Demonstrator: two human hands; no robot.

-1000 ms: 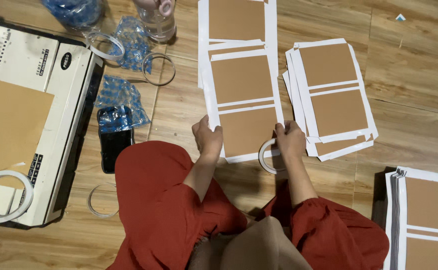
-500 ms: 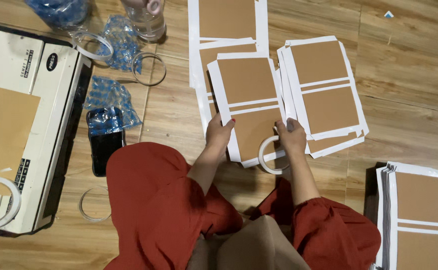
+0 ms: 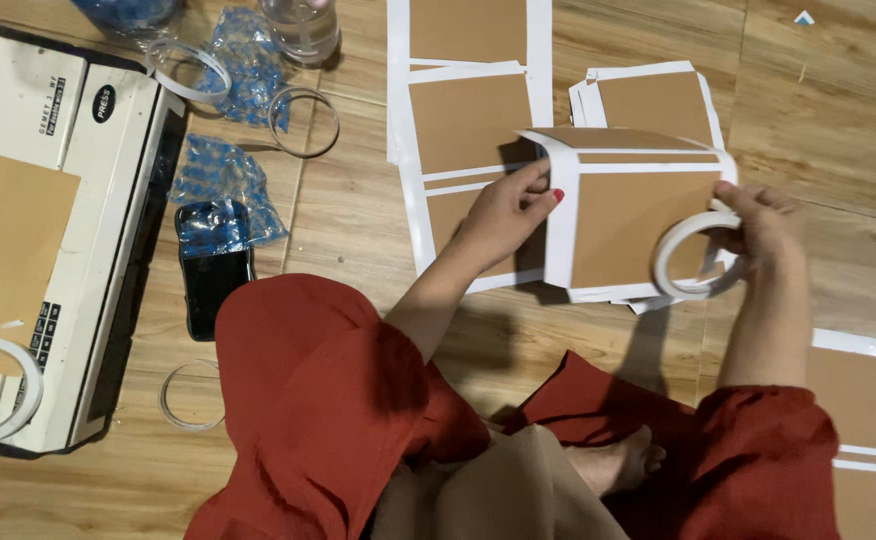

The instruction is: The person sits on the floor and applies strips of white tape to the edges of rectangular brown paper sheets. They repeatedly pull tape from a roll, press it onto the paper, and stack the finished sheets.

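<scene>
My left hand [image 3: 503, 210] pinches the left white border of a brown-and-white card sheet [image 3: 630, 225] lifted off the wooden floor [image 3: 358, 220], its top edge curling back. My right hand [image 3: 763, 230] grips the sheet's right edge together with a white tape roll [image 3: 691, 256] ringed over its fingers. The sheet spans the gap between both hands, long axis running left to right — with the tape roll at its right end, nearer my right hand, above the stack of like sheets [image 3: 648, 100].
</scene>
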